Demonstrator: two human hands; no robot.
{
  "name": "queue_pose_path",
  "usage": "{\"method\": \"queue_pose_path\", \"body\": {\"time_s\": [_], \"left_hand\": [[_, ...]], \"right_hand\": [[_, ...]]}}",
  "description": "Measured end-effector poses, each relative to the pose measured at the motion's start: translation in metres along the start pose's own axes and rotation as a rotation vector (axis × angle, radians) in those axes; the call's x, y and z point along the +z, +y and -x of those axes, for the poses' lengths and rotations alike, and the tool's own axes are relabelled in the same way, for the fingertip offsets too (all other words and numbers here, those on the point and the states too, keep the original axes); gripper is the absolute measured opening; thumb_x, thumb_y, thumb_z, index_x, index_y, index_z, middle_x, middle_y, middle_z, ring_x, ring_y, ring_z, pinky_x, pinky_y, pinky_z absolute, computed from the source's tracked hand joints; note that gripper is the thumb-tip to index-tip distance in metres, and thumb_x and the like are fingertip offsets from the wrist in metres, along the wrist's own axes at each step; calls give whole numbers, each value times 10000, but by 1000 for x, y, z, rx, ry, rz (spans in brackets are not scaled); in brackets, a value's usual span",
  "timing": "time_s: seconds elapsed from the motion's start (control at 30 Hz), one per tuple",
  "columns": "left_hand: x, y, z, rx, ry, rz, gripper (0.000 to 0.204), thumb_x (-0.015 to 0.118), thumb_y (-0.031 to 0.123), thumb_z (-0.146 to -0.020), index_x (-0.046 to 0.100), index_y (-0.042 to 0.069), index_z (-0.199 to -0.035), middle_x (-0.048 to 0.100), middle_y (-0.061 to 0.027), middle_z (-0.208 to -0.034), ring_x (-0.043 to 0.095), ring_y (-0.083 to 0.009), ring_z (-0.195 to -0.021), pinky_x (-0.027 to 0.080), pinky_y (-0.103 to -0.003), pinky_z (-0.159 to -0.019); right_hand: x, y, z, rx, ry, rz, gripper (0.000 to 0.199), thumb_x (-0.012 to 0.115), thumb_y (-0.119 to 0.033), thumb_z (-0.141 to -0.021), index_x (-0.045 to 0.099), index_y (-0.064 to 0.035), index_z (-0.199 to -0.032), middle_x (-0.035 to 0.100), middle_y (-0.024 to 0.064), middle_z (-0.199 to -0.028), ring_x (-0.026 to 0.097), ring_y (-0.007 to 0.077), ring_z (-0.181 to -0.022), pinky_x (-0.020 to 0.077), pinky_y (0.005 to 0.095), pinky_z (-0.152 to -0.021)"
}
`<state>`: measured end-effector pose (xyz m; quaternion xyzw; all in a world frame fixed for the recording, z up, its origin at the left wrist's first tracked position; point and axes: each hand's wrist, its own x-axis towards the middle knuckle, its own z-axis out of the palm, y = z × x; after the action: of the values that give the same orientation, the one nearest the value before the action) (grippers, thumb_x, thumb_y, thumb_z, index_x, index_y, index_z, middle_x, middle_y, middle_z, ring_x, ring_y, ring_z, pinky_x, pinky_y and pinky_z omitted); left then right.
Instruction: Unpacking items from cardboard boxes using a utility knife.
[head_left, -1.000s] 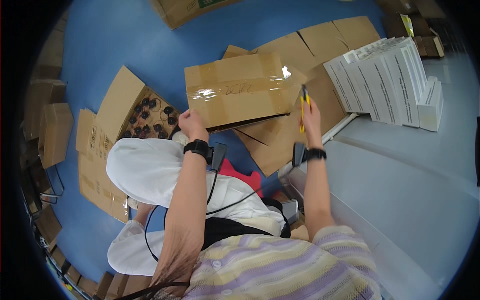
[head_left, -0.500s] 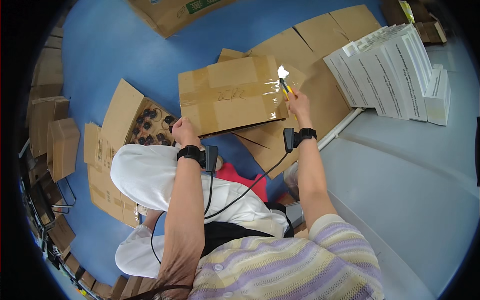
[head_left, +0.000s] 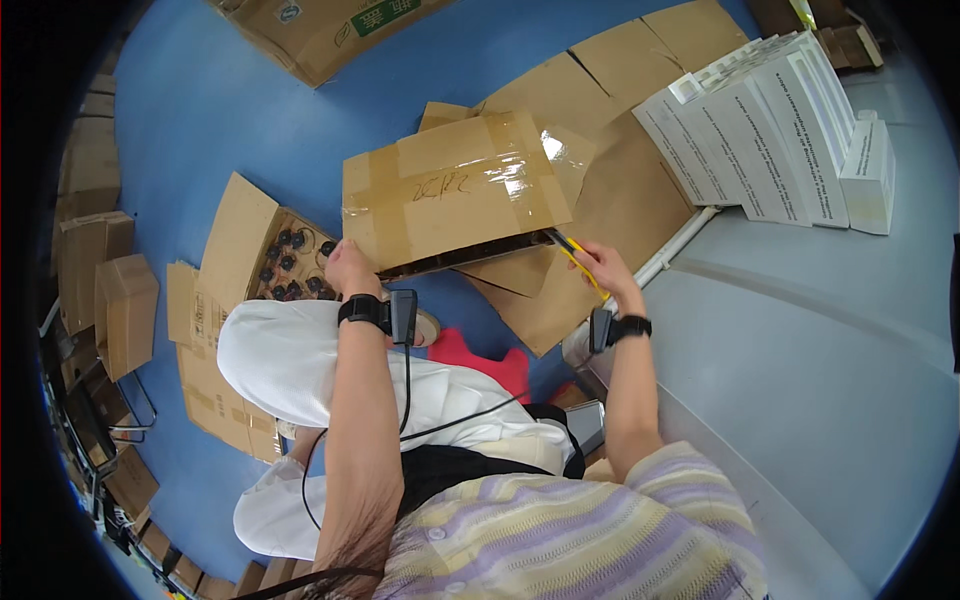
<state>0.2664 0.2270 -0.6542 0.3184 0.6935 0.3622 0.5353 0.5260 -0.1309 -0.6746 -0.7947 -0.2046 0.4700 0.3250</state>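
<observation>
A taped cardboard box (head_left: pixel 450 205) with handwriting on top stands in front of me, a dark gap along its near side. My left hand (head_left: pixel 352 270) is closed on its near left corner. In my right hand (head_left: pixel 608 270) is a yellow utility knife (head_left: pixel 591 272), fingers wrapped round it. The knife's dark tip is at the box's near right corner; whether it touches the cardboard I cannot tell. Just left of my left hand, an open carton (head_left: pixel 240 245) holds several black-capped items (head_left: pixel 287 262).
Flattened cardboard (head_left: pixel 640 180) lies on the blue floor (head_left: pixel 230 110) beyond and right of the box. White printed boxes (head_left: pixel 750 135) stand at the right beside a grey surface (head_left: pixel 820 330). Another large carton (head_left: pixel 310 45) is at the far edge; more cartons (head_left: pixel 125 310) line the left.
My right hand has drawn the knife toward me, from the box's right end to its near right corner. My left hand keeps its corner; the box appears slightly shifted and turned.
</observation>
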Motion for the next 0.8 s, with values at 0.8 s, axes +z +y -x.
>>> {"method": "queue_pose_path", "body": {"time_s": [0.8], "left_hand": [[-25, 25, -27, 330, -591, -705, 489, 739, 300, -799, 643, 94, -1232, 666, -140, -1150, 644, -317, -1061, 523, -441, -904]], "right_hand": [[101, -121, -62, -393, 523, 465, 249, 759, -127, -748, 653, -1, -935, 595, 117, -1070, 625, 369, -924, 513, 437, -784]]}}
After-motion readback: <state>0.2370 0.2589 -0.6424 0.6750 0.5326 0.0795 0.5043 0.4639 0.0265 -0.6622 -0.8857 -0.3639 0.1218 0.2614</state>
